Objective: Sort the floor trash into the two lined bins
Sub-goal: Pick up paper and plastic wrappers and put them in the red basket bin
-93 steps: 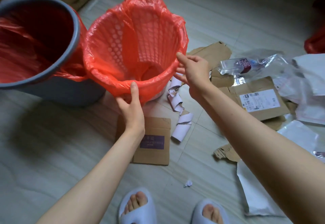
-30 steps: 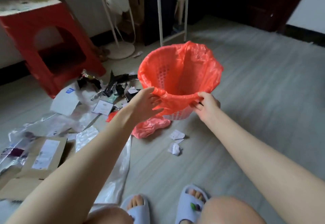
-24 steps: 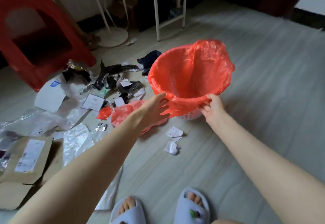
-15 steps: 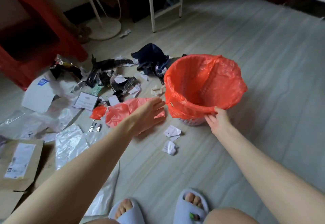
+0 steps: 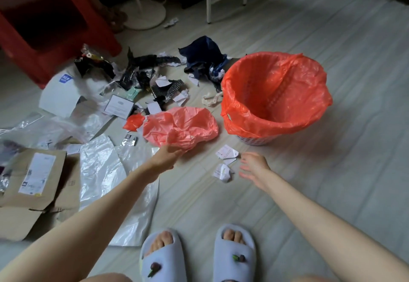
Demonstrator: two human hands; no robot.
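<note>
A white mesh bin (image 5: 256,140) lined with a red bag (image 5: 274,95) stands upright on the floor. Left of it lie a crumpled red plastic bag (image 5: 179,126), black wrappers (image 5: 141,71), white paper scraps (image 5: 223,164), clear plastic sheets (image 5: 104,166) and flattened cardboard (image 5: 33,195).

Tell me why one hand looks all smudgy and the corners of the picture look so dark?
In the head view, the right hand is smeared, especially its fingers, which looks like motion blur; the left hand at the loose red bag is sharper. The corners darken, probably from the wide lens. The lined bin looks sharp and evenly lit, without glare.
</note>
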